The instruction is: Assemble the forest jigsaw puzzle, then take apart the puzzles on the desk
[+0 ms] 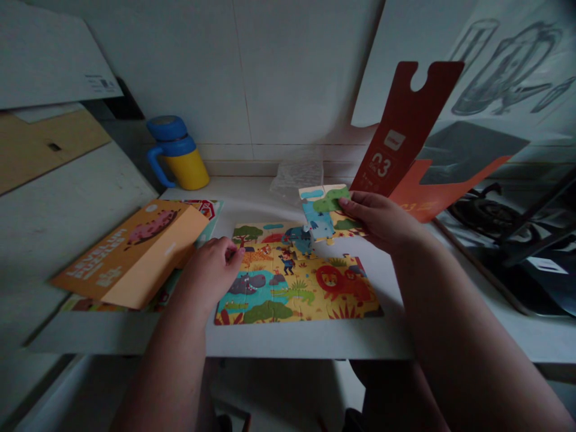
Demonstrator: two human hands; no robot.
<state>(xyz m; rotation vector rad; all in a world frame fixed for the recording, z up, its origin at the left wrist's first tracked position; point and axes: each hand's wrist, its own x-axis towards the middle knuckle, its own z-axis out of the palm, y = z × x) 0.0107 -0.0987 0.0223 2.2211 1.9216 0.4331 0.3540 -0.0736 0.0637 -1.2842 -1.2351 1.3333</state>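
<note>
A colourful animal jigsaw puzzle (297, 288) lies flat on the white counter (292, 342), with a lion, a hippo and a crocodile on it. My right hand (382, 219) grips a joined block of puzzle pieces (324, 213), blue and green, and holds it tilted just above the puzzle's upper right corner. My left hand (211, 270) rests on the puzzle's left edge with its fingers curled and the fingertips pressing on the pieces.
An orange puzzle box (135, 252) lies left of the puzzle on a printed sheet. A blue and yellow mug (177, 153) stands by the wall. A red cardboard sleeve (405, 132) leans at the right, with a gas stove (508, 234) beyond it. A clear plastic bag (297, 174) lies behind.
</note>
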